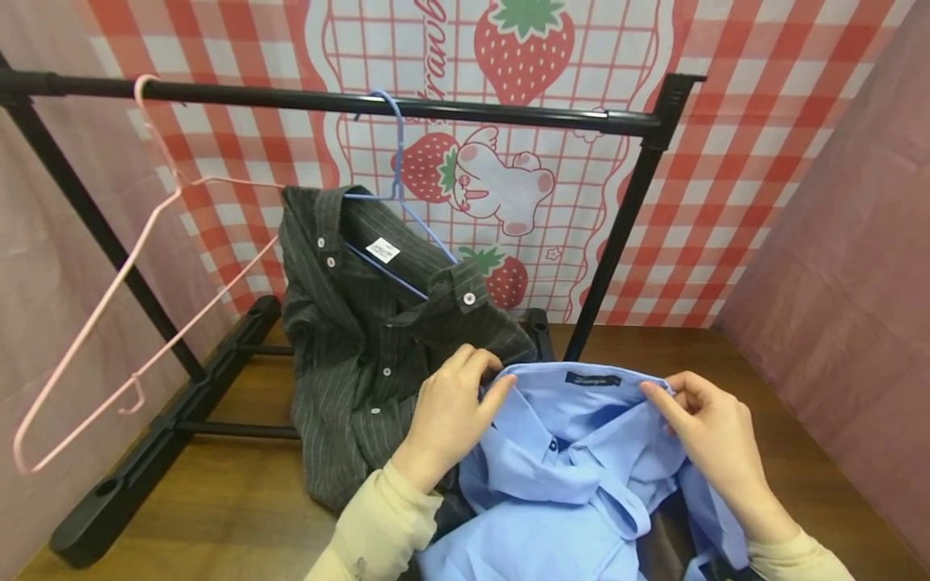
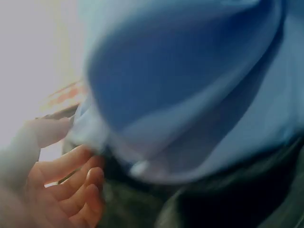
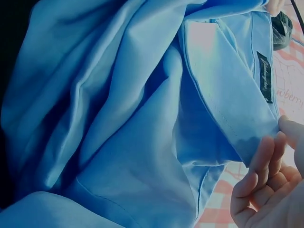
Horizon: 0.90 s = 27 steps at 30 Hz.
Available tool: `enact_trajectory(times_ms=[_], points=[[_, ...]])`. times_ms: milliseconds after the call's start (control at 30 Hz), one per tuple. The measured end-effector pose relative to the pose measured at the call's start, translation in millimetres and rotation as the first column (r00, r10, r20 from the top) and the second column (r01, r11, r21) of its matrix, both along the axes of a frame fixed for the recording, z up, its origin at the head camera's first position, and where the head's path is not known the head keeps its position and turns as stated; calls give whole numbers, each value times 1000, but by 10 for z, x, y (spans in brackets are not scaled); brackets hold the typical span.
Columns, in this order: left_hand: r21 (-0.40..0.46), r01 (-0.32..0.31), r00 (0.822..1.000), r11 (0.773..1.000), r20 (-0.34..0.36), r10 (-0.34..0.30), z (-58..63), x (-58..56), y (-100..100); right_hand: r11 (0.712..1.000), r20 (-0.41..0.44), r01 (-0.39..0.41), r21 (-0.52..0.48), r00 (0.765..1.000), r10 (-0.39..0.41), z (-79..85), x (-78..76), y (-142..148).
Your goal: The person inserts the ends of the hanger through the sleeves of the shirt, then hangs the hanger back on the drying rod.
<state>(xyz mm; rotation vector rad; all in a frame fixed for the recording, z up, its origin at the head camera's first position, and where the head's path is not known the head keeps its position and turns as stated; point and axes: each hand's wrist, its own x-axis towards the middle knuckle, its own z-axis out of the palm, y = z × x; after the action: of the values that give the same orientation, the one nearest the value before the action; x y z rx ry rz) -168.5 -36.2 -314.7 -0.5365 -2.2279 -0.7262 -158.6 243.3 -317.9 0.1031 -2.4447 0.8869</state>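
A light blue collared shirt point(image 1: 559, 476) with a dark neck label point(image 1: 592, 380) is held up by its collar in the head view. My left hand point(image 1: 454, 403) pinches the collar's left side between thumb and fingers. On the other side, my right hand point(image 1: 715, 436) pinches the collar's right end, thumb in front. The right wrist view shows the same collar point(image 3: 223, 90) between thumb and fingertips, the shirt body falling in folds. Blue cloth point(image 2: 190, 85) fills most of the blurred left wrist view.
A black garment rack point(image 1: 508, 111) spans the back. From it hang an empty pink hanger point(image 1: 87, 323) and a blue hanger point(image 1: 398, 161) bearing a dark striped shirt point(image 1: 356, 339), just left of my left hand. Dark cloth lies under the blue shirt on the wooden surface point(image 1: 218, 500).
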Motion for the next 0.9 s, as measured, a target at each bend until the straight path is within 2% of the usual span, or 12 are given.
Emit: enact_trajectory(times_ms=[67, 167, 300, 367, 467, 600, 633, 667, 733, 833, 900], points=[[36, -31, 998, 999, -57, 33, 97, 47, -98, 1000, -5, -5, -22, 1000, 5, -11, 0, 3], [91, -93, 982, 992, -154, 106, 291, 121, -311, 999, -6, -6, -36, 1000, 5, -14, 20, 10], [131, -180, 945, 975, -251, 209, 537, 204, -664, 999, -6, -2, -34, 1000, 2, -12, 61, 22], [148, -232, 923, 962, -278, 265, 639, 232, -844, 999, -10, -4, -33, 1000, 4, -11, 76, 22], [189, -304, 890, 934, -294, 350, 793, 258, -1106, 999, -25, -10, -36, 1000, 9, -6, 88, 13], [253, -375, 873, 892, -226, 431, 1020, 223, -1431, 999, -57, -16, -49, 998, 14, -4, 81, 0], [258, -404, 863, 877, -209, 459, 1069, 195, -1509, 998, -66, -17, -55, 998, 14, -7, 76, -2], [253, -441, 851, 861, -188, 491, 1115, 161, -1585, 998, -71, -18, -57, 997, 14, -10, 73, -5], [229, -517, 814, 825, -168, 556, 1180, 67, -1738, 998, -80, -21, -63, 997, 16, -19, 66, -7], [169, -645, 734, 745, -135, 666, 1215, -65, -1946, 997, -87, -32, -70, 996, 26, -26, 53, -12], [144, -694, 699, 705, -97, 708, 1220, -125, -2047, 997, -86, -41, -71, 996, 35, -25, 47, -17]])
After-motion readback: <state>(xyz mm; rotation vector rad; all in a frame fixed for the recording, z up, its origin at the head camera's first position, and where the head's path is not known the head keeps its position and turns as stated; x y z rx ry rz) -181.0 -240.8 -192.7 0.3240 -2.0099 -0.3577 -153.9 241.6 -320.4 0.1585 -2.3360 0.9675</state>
